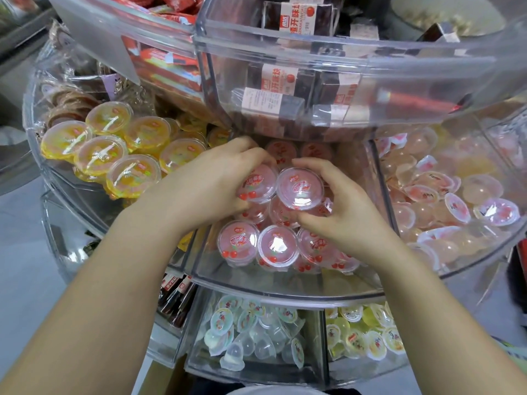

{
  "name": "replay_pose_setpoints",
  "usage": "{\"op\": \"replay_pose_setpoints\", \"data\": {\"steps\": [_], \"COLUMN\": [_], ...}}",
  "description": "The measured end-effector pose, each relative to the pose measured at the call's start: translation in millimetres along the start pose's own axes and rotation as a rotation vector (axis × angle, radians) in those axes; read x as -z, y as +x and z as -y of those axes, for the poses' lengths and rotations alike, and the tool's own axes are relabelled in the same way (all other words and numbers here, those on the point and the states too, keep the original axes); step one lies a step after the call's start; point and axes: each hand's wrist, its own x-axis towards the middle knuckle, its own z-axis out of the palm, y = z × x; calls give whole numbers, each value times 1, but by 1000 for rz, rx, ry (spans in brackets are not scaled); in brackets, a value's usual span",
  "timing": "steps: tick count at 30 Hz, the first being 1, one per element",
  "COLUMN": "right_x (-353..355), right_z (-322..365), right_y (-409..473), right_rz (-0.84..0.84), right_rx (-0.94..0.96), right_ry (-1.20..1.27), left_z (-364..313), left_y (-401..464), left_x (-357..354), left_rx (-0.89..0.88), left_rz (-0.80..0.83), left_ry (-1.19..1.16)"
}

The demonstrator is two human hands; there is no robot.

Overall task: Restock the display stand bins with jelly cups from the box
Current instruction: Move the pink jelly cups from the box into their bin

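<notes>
Pink cups point(299, 189) sit between my hands: left hand point(211, 186) and right hand point(339, 212) curl around them, lowering them together into the middle bin point(256, 283) so none roll away.

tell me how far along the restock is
Done: the yellow cups bin looks well stocked, and pink cups already line the front of the middle bin. In hand: the left hand and right hand each grip a pink cup over that bin. Left: the bin's front still has room; the box is out of view.
</notes>
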Motion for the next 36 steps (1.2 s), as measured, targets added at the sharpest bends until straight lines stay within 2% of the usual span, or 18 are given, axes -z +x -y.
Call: {"op": "replay_pose_setpoints", "data": {"steps": [11,24,27,30,32,34,36], "right_x": [0,2,9,13,13,3,-18], "right_z": [-5,-1,9,25,39,55,68], "right_y": [-2,-13,-23,-33,-44,-58,-76], "right_rz": [-21,-69,-121,-227,-271,-185,11], "right_rx": [21,-3,10,119,181,164,108], "right_ry": [16,34,53,-18,49,281,500], "left_z": [-2,-5,-12,-21,-29,-39,-48], "left_y": [-7,-20,-32,-54,-75,-102,-135], "left_x": [2,0,2,2,-3,-15,-36], "left_rx": [-9,-50,-35,-16,-9,64,209], "left_rz": [35,-49,-153,-339,-481,-603,-701], "left_ry": [-8,-20,-75,-131,-222,-388,-582]}}
